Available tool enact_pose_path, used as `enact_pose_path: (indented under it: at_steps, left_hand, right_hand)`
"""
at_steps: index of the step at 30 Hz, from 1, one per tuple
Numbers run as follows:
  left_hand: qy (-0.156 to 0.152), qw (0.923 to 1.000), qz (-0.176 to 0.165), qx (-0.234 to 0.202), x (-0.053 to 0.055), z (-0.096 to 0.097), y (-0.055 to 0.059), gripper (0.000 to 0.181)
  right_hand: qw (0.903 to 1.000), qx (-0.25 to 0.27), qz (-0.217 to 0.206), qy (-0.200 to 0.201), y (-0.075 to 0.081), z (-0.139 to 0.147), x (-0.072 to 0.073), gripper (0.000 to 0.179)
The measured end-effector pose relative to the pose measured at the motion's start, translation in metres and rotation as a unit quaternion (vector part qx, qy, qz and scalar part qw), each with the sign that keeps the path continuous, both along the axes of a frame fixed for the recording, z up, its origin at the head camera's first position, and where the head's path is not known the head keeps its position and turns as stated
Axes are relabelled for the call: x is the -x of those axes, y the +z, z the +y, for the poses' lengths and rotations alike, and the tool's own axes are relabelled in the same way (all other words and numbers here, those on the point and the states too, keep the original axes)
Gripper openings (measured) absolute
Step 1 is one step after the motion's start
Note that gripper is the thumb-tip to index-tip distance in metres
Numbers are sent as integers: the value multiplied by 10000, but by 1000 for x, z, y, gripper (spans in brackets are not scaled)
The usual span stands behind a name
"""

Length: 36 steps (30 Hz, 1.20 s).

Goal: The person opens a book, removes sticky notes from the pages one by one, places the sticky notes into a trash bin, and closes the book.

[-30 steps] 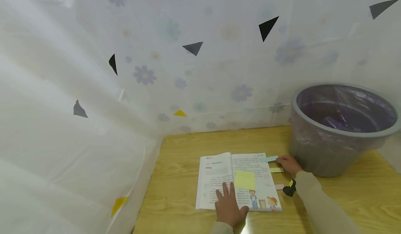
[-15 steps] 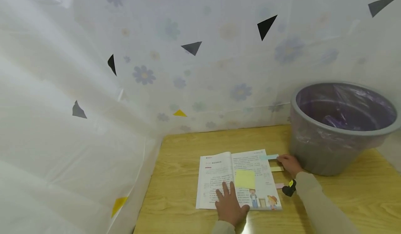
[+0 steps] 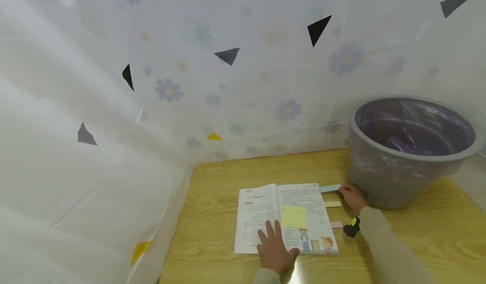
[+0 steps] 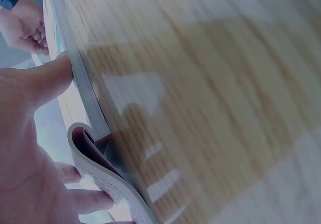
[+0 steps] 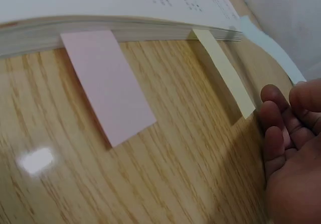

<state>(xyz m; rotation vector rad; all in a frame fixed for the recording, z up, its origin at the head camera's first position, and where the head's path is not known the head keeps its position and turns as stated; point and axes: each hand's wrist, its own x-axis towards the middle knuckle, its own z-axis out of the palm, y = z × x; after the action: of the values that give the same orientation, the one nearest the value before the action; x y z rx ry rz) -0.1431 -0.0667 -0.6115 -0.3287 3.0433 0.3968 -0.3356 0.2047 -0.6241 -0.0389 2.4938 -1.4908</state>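
An open book [image 3: 262, 208] lies on the wooden table with a yellow sticky note [image 3: 294, 217] on its right page. My left hand [image 3: 274, 250] rests with fingers spread over the book's lower middle; its thumb touches the bottom edge in the left wrist view. Beyond the top right of the book, my right hand [image 3: 352, 197] pinches one end of a light blue sticky strip [image 5: 273, 48] between thumb and finger. The strip's other end is right at the page edge. A pale yellow strip [image 5: 223, 71] and a pink strip [image 5: 108, 86] jut from the book's right side.
A grey bin [image 3: 379, 182] lined with a purple bag stands close behind my right hand. A black wrist device [image 3: 351, 227] sits at my right wrist. White flower-patterned sheeting [image 3: 250, 94] hangs behind and left of the table [image 3: 212, 182].
My right hand has drawn the blue strip rightward, so that it no longer overlaps the printed page. The left hand stays on the book. The head view has shifted slightly.
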Motion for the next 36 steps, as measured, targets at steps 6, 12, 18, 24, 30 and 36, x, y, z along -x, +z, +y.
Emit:
enact_pose_path:
  at_steps: [6,12,18,24,30,36]
  left_hand:
    - [-5,10000,32,76,5,-1,4,104]
    - [16,10000,34,10,7,0,9,104]
    - [-14,10000,9,-4,3,-4,6,104]
    - [38,10000,-60,71,-2,-10,5,105]
    - [22,9999,-119,-76,2,-4,1,105]
    - [59,9999,-95,-129,2,2,-2,104]
  right_hand:
    - [9999,-77,16,82,10,-3,0,39]
    - [9989,-325,213,253,16,-1,2,47]
    - [9918,-640,1080,-233,46,-26,-31,43]
    - [9729,-170,2257,-469,99,-55,-73,27]
    - [8547,1463,4883,-980,168,-53,-103,3]
    - [6917,1310,6419,-3037,232,-30,-109,26]
